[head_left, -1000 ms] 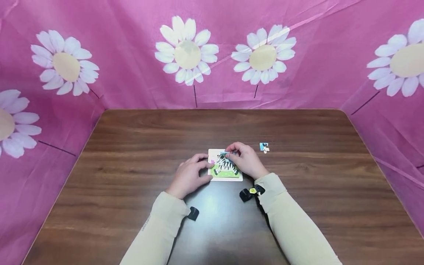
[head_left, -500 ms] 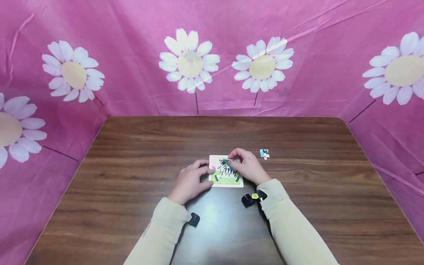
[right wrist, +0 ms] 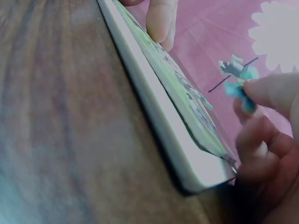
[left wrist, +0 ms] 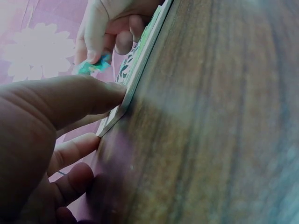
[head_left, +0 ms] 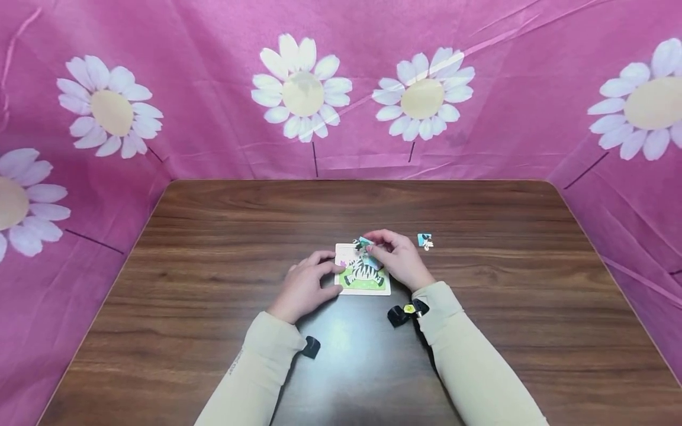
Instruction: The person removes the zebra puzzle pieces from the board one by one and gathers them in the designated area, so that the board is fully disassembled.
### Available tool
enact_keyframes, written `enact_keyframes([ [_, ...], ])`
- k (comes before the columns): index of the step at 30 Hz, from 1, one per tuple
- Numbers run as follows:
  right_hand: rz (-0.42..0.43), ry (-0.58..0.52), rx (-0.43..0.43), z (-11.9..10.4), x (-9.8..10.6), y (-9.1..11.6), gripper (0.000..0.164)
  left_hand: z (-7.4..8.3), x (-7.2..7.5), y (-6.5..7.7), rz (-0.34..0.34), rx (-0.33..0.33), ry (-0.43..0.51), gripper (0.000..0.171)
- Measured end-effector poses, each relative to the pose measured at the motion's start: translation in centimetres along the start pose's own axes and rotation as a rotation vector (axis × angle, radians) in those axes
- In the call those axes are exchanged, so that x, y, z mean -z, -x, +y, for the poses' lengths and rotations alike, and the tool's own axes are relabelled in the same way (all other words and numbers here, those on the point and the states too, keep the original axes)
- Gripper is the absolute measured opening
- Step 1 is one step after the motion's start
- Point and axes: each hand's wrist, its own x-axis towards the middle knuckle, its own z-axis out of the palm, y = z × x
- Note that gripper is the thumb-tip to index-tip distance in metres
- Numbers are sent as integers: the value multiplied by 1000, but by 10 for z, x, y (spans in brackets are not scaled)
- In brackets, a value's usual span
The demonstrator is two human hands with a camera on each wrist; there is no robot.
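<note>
A small jigsaw board with a white frame (head_left: 364,292) lies flat on the table. It bears a zebra picture (head_left: 363,274) on green grass. My left hand (head_left: 306,287) rests at the board's left side, its thumb and fingertips touching the edge. Above the board's far part, my right hand (head_left: 396,254) pinches a blue and green puzzle piece (head_left: 363,243) between thumb and fingers. In the right wrist view that piece (right wrist: 238,77) is tilted and apart from the board, with black and white markings. The right hand partly covers the board's right side.
One loose puzzle piece (head_left: 425,240), blue with black and white, lies on the table to the right of the board. The brown wooden table (head_left: 240,225) reaches back to a pink cloth (head_left: 213,118) printed with daisies.
The pinched piece has risen off the board and tilted, moving a little toward the far edge. My left hand stays in place at the board's side. The head view has shifted slightly.
</note>
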Motion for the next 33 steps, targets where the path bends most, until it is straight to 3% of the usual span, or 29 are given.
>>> enact_keyframes([
  [3, 44, -33, -5, 1, 0, 0, 29, 0, 0, 1, -3, 4, 7, 40],
  [6, 80, -34, -24, 1, 0, 1, 23, -1, 0, 1, 2, -6, 3, 40],
  [11, 83, -67, -36, 0, 2, 3, 18, -3, -1, 1, 8, -13, 1, 39],
  [16, 40, -77, -81, -2, 2, 5, 15, -3, 0, 4, 9, 1, 13, 39],
  [21, -8, 5, -121, 0, 1, 9, 14, -4, -1, 7, 6, 6, 7, 39],
  [33, -139, 137, -80, -4, 16, 10, 22, -1, 0, 3, 24, -16, 13, 39],
])
